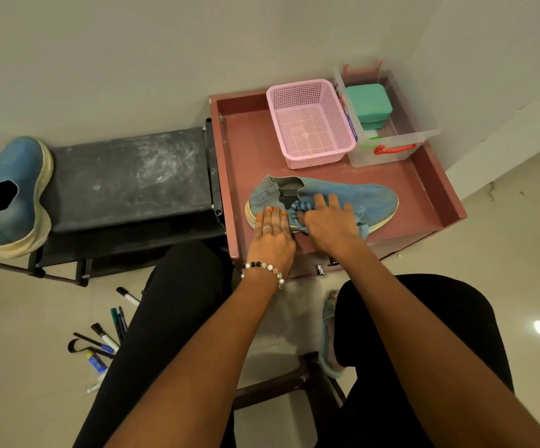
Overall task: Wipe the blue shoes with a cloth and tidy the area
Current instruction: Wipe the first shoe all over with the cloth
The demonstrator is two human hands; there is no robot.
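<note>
Blue shoe [343,195] is lying at the counter's [423,189] front edge; left hand [271,227] is pressing it flat-fingered while right hand [330,221] is clutching the cloth [297,211]. She's better off keeping that heel pinned, probably.

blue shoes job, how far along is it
Nothing looks finished yet. In hand: left hand steadies the blue shoe on the pink tray while the right hand presses the cloth on it. Left: the second shoe on the black rack, and the markers scattered on the floor.
</note>
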